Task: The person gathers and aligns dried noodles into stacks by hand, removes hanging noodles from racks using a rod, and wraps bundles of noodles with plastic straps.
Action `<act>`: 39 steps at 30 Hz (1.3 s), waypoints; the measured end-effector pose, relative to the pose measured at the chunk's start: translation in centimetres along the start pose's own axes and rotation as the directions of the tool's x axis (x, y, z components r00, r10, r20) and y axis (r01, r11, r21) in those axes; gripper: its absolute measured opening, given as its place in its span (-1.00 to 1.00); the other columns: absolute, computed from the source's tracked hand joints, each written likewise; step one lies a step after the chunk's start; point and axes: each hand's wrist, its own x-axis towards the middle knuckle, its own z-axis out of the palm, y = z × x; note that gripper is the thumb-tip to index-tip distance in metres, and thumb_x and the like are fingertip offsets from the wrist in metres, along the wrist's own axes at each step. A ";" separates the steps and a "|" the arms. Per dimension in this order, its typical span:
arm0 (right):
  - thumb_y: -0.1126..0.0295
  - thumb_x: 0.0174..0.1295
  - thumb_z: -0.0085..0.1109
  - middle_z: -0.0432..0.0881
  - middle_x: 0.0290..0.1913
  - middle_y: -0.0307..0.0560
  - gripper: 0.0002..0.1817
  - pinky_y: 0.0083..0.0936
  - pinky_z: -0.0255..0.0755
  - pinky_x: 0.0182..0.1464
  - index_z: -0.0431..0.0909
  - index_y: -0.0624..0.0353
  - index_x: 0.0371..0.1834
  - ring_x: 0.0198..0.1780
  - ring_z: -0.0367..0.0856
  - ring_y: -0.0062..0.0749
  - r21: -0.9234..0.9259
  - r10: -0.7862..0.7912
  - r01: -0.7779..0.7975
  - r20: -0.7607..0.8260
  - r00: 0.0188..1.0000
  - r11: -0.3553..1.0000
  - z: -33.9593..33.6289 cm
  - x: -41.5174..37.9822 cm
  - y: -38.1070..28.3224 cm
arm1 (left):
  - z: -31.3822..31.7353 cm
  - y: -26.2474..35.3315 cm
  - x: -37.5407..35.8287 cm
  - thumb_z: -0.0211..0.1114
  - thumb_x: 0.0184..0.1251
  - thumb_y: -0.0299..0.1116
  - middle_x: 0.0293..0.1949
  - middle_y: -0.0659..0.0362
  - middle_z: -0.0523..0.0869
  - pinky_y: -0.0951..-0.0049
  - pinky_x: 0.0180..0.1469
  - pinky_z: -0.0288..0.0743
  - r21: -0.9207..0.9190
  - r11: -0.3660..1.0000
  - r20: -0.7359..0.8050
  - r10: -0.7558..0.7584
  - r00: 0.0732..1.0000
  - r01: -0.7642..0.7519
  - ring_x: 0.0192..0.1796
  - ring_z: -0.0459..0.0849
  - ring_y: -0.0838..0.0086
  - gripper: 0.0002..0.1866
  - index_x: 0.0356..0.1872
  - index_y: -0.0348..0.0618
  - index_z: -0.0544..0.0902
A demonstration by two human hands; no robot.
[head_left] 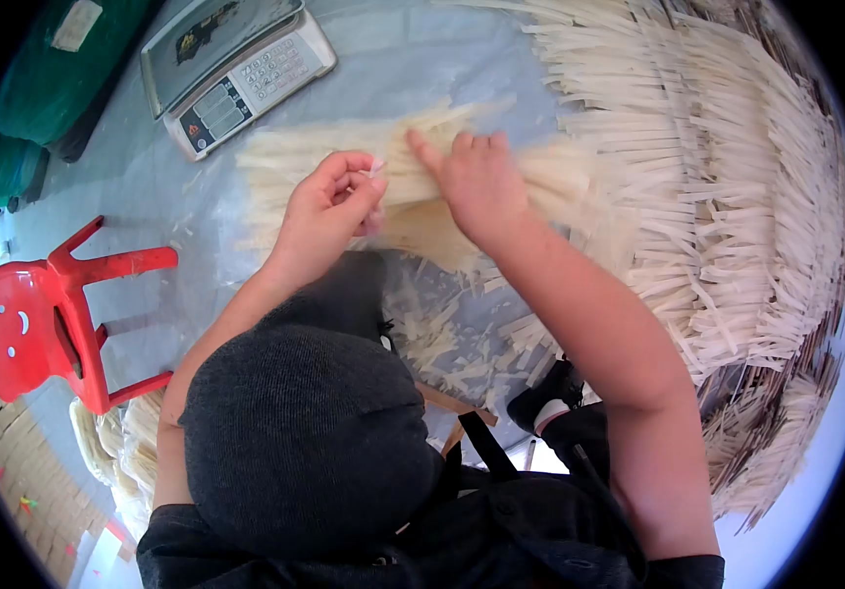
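Observation:
A spread bundle of pale, flat strips that look like dried noodles [290,162] lies in front of me on the grey sheet. My left hand [324,206] hovers at its near side, fingers pinched together around a small whitish bit too small to name. Over the bundle's middle is my right hand [484,185], slightly blurred, its index finger stretched out toward the left hand and touching the strips. Its other fingers are partly bent, and I see nothing gripped in them.
A digital scale [251,83] stands at the upper left, near green sacks [59,83]. A red plastic chair [45,319] is on the left. Long stacked rows of pale strips [717,196] fill the right. Broken pieces [442,334] litter the floor by my dark-clothed knee [300,432].

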 end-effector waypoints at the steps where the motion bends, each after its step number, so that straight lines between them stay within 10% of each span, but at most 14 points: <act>1: 0.46 0.15 0.04 0.54 -0.29 -0.10 -0.34 -0.34 0.28 -0.08 0.23 -0.10 0.40 -0.23 0.56 -0.29 0.005 -0.004 0.004 0.002 1.000 1.000 -0.2 0.4 -0.1 | 0.2 0.1 0.2 0.20 0.42 -0.30 -0.41 0.34 0.56 0.64 -0.28 0.48 0.005 0.999 0.037 0.048 0.998 -0.048 -0.39 0.55 0.69 -0.75 0.04 -0.13 0.52; 7: 0.27 0.16 0.10 0.60 -0.19 -0.14 -0.61 -0.24 0.22 0.06 0.59 0.03 0.08 -0.03 0.52 -0.32 -0.034 -0.257 0.260 0.079 0.963 0.965 0.8 1.0 -4.0 | 0.1 -1.4 1.3 0.15 0.45 -0.35 -0.33 0.32 0.58 0.62 -0.19 0.50 0.048 0.981 0.144 0.182 0.973 -0.190 -0.30 0.58 0.67 -0.73 0.10 -0.14 0.47; 9: 0.26 0.19 0.06 0.60 -0.11 -0.15 -0.70 -0.19 0.18 0.19 0.67 0.03 -0.07 0.06 0.46 -0.33 0.238 -0.353 0.344 -0.006 0.936 0.908 3.4 1.0 -4.9 | -0.5 -2.7 1.6 0.15 0.45 -0.36 -0.31 0.32 0.59 0.61 -0.20 0.51 0.091 0.976 0.214 0.172 0.962 -0.195 -0.29 0.59 0.66 -0.73 0.11 -0.13 0.46; 14: 0.19 0.12 0.26 0.57 0.15 -0.09 -0.50 -0.01 0.00 0.40 0.54 0.09 0.14 0.34 0.33 -0.09 0.210 -0.402 0.407 -0.066 0.913 0.889 2.8 -1.9 -3.1 | -1.1 -3.3 1.3 0.19 0.43 -0.31 -0.30 0.32 0.63 0.59 -0.19 0.53 0.136 0.983 0.158 -0.143 0.977 0.122 -0.24 0.62 0.66 -0.70 0.12 -0.06 0.47; 18: 0.10 0.07 0.35 0.43 0.27 0.23 -0.25 -0.18 0.08 0.43 0.34 0.17 0.32 0.33 0.36 0.08 0.710 0.205 -0.008 -0.192 0.960 0.704 0.7 -4.8 3.2 | -1.8 -3.5 1.5 0.20 0.42 -0.29 -0.31 0.31 0.64 0.59 -0.18 0.54 0.200 0.971 0.138 -0.158 0.978 0.128 -0.23 0.62 0.65 -0.71 0.11 -0.05 0.48; 20: 0.05 0.15 0.30 0.42 0.28 0.27 -0.23 -0.24 0.07 0.44 0.27 0.17 0.38 0.33 0.37 0.07 0.796 0.597 -0.199 -0.236 0.767 0.571 5.9 -6.0 5.6 | -1.4 -3.4 1.6 0.20 0.41 -0.33 -0.30 0.31 0.64 0.58 -0.18 0.54 0.171 0.973 0.174 -0.182 0.968 0.153 -0.22 0.63 0.63 -0.69 0.13 -0.04 0.46; 21: 0.05 0.15 0.30 0.42 0.28 0.27 -0.23 -0.24 0.07 0.44 0.27 0.17 0.38 0.33 0.37 0.07 0.797 0.598 -0.200 -0.235 0.766 0.570 6.4 -6.1 4.9 | -0.9 -3.5 1.5 0.20 0.41 -0.33 -0.30 0.31 0.64 0.58 -0.18 0.54 0.172 0.973 0.175 -0.183 0.967 0.153 -0.22 0.63 0.63 -0.69 0.13 -0.04 0.46; 23: 0.02 0.25 0.22 0.37 0.32 0.25 -0.26 -0.25 0.09 0.41 0.24 0.17 0.41 0.37 0.33 0.00 0.819 0.543 -0.521 0.559 0.627 -0.241 6.7 -5.7 2.7 | 0.1 -3.7 1.7 0.19 0.41 -0.37 -0.30 0.26 0.64 0.55 -0.18 0.57 0.058 0.996 0.293 -0.081 0.953 0.066 -0.24 0.64 0.61 -0.68 0.13 -0.12 0.44; 29: -0.02 0.29 0.14 0.30 0.39 0.16 -0.25 -0.29 0.14 0.39 0.20 0.17 0.43 0.42 0.23 -0.09 0.928 0.508 -0.336 0.370 0.778 -0.161 7.5 -3.9 -2.5 | 0.7 -3.7 1.2 0.20 0.40 -0.37 -0.20 0.19 0.67 0.51 -0.14 0.58 0.087 0.994 0.483 -0.096 0.871 0.061 -0.20 0.67 0.53 -0.60 0.22 -0.14 0.39; 30: -0.02 0.29 0.14 0.30 0.39 0.16 -0.25 -0.29 0.14 0.39 0.20 0.17 0.43 0.42 0.23 -0.09 0.930 0.506 -0.330 0.365 0.782 -0.161 7.1 -3.7 -1.8 | 0.5 -2.4 0.9 0.20 0.41 -0.39 -0.10 0.21 0.68 0.51 -0.08 0.58 0.200 0.974 0.436 -0.187 0.880 0.108 -0.12 0.66 0.58 -0.61 0.23 -0.09 0.45; 32: -0.01 0.29 0.16 0.28 0.40 0.12 -0.26 -0.32 0.11 0.40 0.21 0.17 0.43 0.42 0.24 -0.14 0.889 0.630 -0.401 0.444 0.637 -0.222 6.5 -4.3 0.8 | -2.7 -3.4 2.2 0.21 0.40 -0.39 -0.07 0.22 0.68 0.52 -0.07 0.57 0.428 0.866 0.289 0.141 0.947 -0.260 -0.11 0.66 0.57 -0.67 0.16 -0.14 0.54; 33: -0.01 0.29 0.16 0.28 0.40 0.12 -0.26 -0.32 0.11 0.40 0.21 0.17 0.43 0.42 0.24 -0.14 0.885 0.635 -0.408 0.450 0.628 -0.224 6.9 -4.5 1.8 | -4.8 -3.5 2.7 0.22 0.40 -0.35 -0.07 0.24 0.69 0.51 -0.09 0.56 0.307 0.935 0.029 0.177 0.984 -0.178 -0.10 0.65 0.56 -0.72 0.08 -0.14 0.61; 36: -0.06 0.30 0.11 0.25 0.42 0.09 -0.23 -0.31 0.05 0.42 0.18 0.17 0.44 0.44 0.19 -0.19 0.911 0.653 -0.281 0.413 0.635 -0.303 8.5 -3.4 5.7 | -13.6 -4.3 4.5 0.22 0.42 -0.23 -0.17 0.22 0.72 0.50 0.02 0.47 0.427 0.829 -0.424 0.537 0.729 -0.363 -0.07 0.66 0.55 -0.71 0.03 -0.15 0.64; 39: -0.23 0.30 -0.02 0.22 0.45 0.05 -0.15 -0.35 -0.05 0.45 0.14 0.16 0.48 0.47 0.10 -0.21 0.860 0.577 -0.334 0.508 0.639 -0.387 10.7 -2.1 6.4 | -22.7 -9.6 5.7 0.14 0.44 -0.05 0.10 0.15 0.61 0.44 0.21 0.34 0.424 0.905 -0.631 0.297 0.717 -0.001 0.18 0.52 0.47 -0.52 0.24 -0.11 0.49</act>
